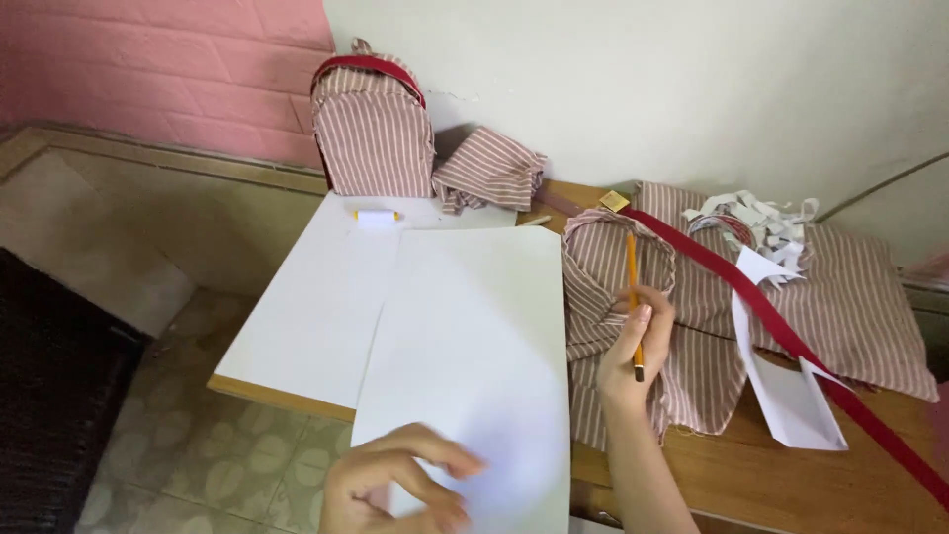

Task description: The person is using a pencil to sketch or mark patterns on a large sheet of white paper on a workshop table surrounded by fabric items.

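The left hand (395, 485) was at the lower edge of the view, and its fingers were curled onto the near end of a large white sheet of paper (474, 336), with the thumb pressing on top, so it held the sheet by that end. This sheet lay partly over a white board (316, 297) that covered the left part of the wooden table (751, 475), and its near end reached out past the table edge. The right hand (633, 351) was just beside the right edge of the sheet. It was closed around an orange pencil (634, 297), which stood almost upright in the view, with the dark end pointing toward the person. Under and behind this hand lay pieces of striped fabric (840, 297) in red and white, spread over the right part of the table. A red strap (791, 346) ran slantwise across the fabric to the right corner. A cut white paper shape (786, 396) lay on the fabric near the strap, and a small pile of paper scraps (761, 218) was further back. A small striped backpack (374, 129) stood upright against the wall at the back. A small roll of white tape (377, 216) lay on the board in front of it.
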